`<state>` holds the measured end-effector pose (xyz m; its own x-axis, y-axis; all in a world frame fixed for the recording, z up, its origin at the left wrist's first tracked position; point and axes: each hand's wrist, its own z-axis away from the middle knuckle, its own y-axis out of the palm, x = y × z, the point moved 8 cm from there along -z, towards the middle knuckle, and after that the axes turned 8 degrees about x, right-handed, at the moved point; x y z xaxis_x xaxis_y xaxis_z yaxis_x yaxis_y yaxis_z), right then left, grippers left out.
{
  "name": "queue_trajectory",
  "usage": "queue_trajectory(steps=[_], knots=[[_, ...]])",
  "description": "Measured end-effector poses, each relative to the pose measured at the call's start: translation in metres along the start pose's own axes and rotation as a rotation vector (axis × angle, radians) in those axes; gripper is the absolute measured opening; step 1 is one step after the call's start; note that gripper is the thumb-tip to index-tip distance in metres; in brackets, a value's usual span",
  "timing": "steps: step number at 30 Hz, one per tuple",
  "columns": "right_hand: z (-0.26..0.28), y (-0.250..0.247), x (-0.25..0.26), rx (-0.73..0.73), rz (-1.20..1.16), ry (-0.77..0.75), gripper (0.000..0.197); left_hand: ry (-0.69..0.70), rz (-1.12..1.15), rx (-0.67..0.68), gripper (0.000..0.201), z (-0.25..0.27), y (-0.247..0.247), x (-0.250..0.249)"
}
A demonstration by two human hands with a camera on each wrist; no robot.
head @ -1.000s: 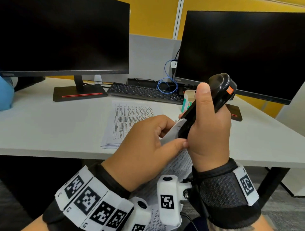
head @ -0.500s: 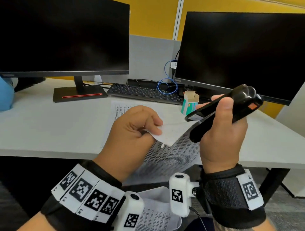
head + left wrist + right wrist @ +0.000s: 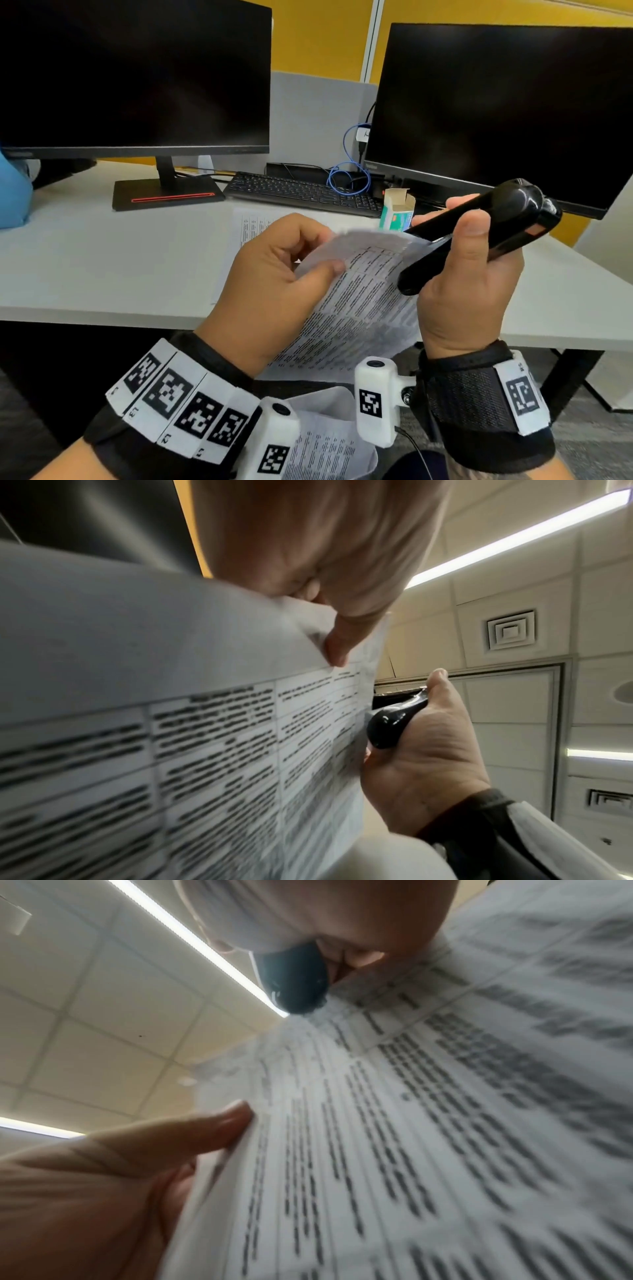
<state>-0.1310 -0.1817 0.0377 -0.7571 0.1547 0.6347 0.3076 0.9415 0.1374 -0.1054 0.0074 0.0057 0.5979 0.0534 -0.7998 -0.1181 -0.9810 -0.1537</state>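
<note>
Pinching upper edge of papers [image 3: 359, 308] with left grip [image 3: 274, 274], with thumb flat on the printed face and fingers curled behind. Clasping stapler [image 3: 479, 226] in right grip [image 3: 469, 291], with thumb upright across the near side and fingers wrapped round the far side, tips showing over the top. Holding both raised, close together, backs toward the head view, with wrists at about the same height and forearms converging from below.

L wristband [image 3: 161, 394] tag reads "L3"; sheet [image 3: 359, 308] print too blurred to read.
</note>
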Motion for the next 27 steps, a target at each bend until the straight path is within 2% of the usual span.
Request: queue_trajectory(steps=[3,8,13,27], knots=[[-0.006,0.004,-0.004,0.024,0.025,0.06,0.047,-0.134,0.002,0.008,0.011,0.0,0.003,0.004],[-0.014,0.017,-0.011,0.069,0.075,0.212,0.04,-0.241,0.059,-0.003,0.006,0.002,0.006,0.007],[-0.018,0.02,-0.004,0.059,0.104,0.203,0.034,-0.234,0.08,0.006,0.007,0.003,0.011,0.004],[-0.018,0.023,0.005,0.09,0.1,0.1,0.034,-0.211,0.128,0.016,0.016,0.003,0.015,0.004]])
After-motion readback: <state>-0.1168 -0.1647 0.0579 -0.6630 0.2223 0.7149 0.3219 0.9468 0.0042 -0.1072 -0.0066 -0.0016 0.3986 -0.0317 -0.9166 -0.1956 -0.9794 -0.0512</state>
